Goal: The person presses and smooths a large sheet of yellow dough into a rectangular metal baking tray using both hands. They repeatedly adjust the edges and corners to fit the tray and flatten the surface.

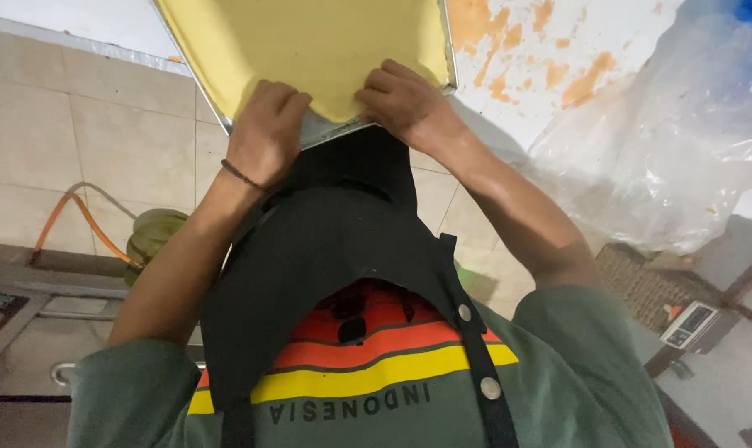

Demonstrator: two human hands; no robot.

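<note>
A thin metal tray [330,129] lined with a smooth pale-yellow sheet of dough [309,41] sits at twelve o'clock, its near corner pointing to six; its long axis probably runs toward eleven. The left hand [264,133] and right hand [405,104] press curled fingers onto the dough's edge, gripping nothing.

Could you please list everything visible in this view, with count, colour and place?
Metal tray: one, silver, top centre, near edge under both hands.
Dough sheet: one, pale yellow, lining the tray.
Plastic bag: one, clear, right side.
Hose: one, orange, left, along the tiled floor.
Gas cylinder: one, green, left, behind the forearm.
Scale: one, white, lower right.
Apron: one, black, centre, over a green striped shirt.
Left hand: pressing the dough at the tray edge, dark band on the wrist.
Right hand: pressing the dough beside it.
</note>
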